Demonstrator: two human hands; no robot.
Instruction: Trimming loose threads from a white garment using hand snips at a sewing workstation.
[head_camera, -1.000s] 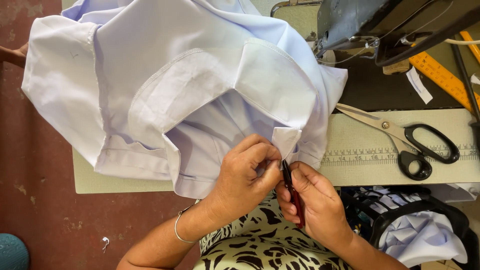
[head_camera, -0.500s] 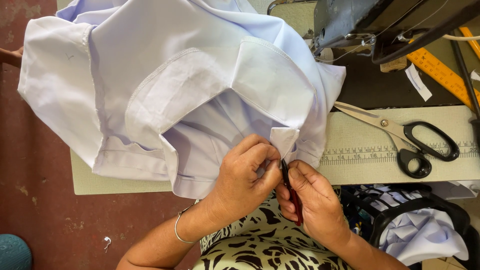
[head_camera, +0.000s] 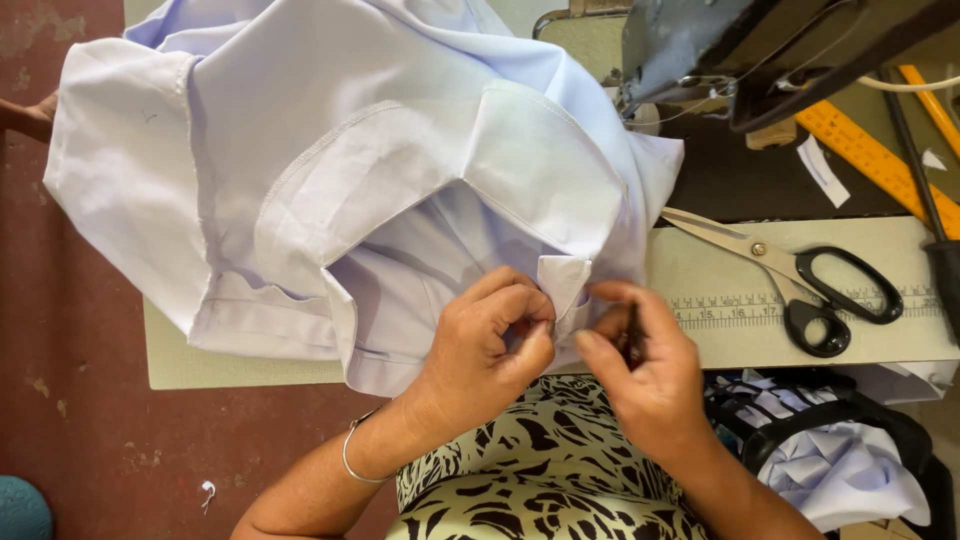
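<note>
Now the right hand (head_camera: 648, 375) sits a little apart from the left hand (head_camera: 490, 345), whereas half a second ago the two were pressed together at the cloth's edge; the slim dark tool (head_camera: 632, 338), earlier seen between the hands, is now tucked deeper among the right fingers. The pale lilac cotton shirt (head_camera: 380, 180) lies much as it did, heaped over the beige work table (head_camera: 250, 365).

Left-hand fingers curl tightly, thumb and fingertips pinching the shirt fabric just beside the small folded tab of cloth (head_camera: 565, 283), which stands at about 1 o'clock from that hand. Right-hand fingers are bent and close together around the dark tool, its thumb reaching toward 10 o'clock and touching the fabric below the tab; how firmly the tool is gripped cannot be told.

At 3 o'clock from the hands, large steel scissors with black handles (head_camera: 790, 275) lie on the table beside a printed ruler strip (head_camera: 760, 305). At 1 o'clock stands the dark sewing machine (head_camera: 700, 45), with an orange ruler (head_camera: 870, 160) beyond it. At 5 o'clock a black basket (head_camera: 880, 430) holds more pale cloth.
</note>
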